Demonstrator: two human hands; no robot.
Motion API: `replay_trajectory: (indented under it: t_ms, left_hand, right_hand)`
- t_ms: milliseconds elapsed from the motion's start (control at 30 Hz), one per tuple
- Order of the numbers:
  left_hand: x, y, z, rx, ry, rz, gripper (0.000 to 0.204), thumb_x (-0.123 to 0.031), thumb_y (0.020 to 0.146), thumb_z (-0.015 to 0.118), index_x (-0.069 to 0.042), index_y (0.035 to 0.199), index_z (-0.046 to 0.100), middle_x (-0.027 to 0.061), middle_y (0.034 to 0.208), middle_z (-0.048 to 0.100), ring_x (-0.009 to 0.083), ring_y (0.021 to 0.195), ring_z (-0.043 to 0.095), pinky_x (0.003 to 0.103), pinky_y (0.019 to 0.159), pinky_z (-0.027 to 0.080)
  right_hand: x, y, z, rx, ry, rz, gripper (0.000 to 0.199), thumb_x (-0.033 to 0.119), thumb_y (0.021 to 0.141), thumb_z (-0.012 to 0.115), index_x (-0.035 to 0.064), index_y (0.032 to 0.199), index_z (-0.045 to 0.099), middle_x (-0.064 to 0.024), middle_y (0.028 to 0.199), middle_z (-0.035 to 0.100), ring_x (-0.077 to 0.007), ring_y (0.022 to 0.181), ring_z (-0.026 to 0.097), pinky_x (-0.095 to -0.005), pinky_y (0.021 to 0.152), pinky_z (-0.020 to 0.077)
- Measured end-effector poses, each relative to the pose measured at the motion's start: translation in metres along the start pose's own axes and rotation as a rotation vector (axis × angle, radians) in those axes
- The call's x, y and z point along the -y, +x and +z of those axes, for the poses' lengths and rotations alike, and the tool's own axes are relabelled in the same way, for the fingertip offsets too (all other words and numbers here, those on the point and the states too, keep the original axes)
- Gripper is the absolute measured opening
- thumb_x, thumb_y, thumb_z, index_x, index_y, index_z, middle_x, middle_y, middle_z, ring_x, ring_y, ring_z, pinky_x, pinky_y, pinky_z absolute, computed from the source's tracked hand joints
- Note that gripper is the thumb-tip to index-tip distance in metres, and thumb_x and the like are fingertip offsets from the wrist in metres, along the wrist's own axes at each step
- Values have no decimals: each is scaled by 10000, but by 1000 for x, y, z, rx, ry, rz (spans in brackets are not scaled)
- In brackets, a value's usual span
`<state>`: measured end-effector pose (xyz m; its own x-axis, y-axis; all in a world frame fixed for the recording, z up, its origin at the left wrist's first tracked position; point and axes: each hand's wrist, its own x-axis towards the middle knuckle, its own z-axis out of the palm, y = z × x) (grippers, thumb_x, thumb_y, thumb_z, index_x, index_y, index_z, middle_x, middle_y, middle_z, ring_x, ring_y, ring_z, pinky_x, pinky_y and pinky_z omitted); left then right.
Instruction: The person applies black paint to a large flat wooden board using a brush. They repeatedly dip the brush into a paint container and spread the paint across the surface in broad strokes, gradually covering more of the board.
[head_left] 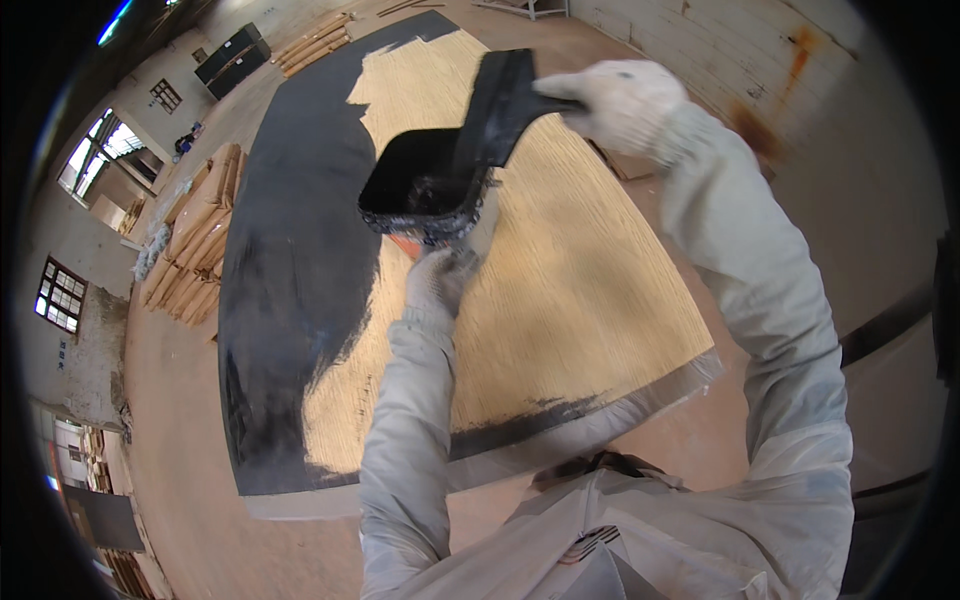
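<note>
My left hand (pixel 440 272), in a pale work glove, holds up a black paint-caked tub (pixel 425 185) from underneath. In my gloved right hand (pixel 622 100) is a wide flat brush (pixel 497 110) covered in black paint, its bristle end dipped into the tub. Both are held above a big wooden board (pixel 570 290) lying flat. The board's left part (pixel 290 250) is painted black, and its middle and right show bare pale wood with a black streak near the front edge.
Stacks of pale wooden planks (pixel 195 240) lie on the floor left of the board, with more planks (pixel 315 45) at the far end. A white brick wall (pixel 720 50) with rust stains runs along the right. Windows line the left wall.
</note>
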<state>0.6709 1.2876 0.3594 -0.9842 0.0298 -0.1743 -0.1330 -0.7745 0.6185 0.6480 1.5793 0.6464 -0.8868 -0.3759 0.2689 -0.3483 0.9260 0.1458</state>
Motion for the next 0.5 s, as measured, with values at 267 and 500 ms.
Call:
replay_trajectory:
  t_ms: [267, 500]
  left_hand:
    - [-7, 60, -11, 17, 193, 86, 626, 86, 909, 532, -63, 1512, 449, 117, 1359, 597, 383, 1165, 638, 551, 1050, 536]
    - [-5, -56, 35, -157, 257, 136, 678, -11, 979, 553, 26, 1600, 283, 236, 1467, 526, 431, 1215, 625, 545, 1004, 574]
  right_hand:
    - [-78, -180, 102, 158, 398, 171, 502, 283, 901, 753, 148, 1378, 672, -176, 1213, 737, -357, 1125, 710, -426, 981, 559]
    - [-34, -272, 156, 422, 432, 425, 522, 338, 934, 681, 173, 1427, 638, -153, 1258, 731, -358, 1166, 685, -456, 1007, 538]
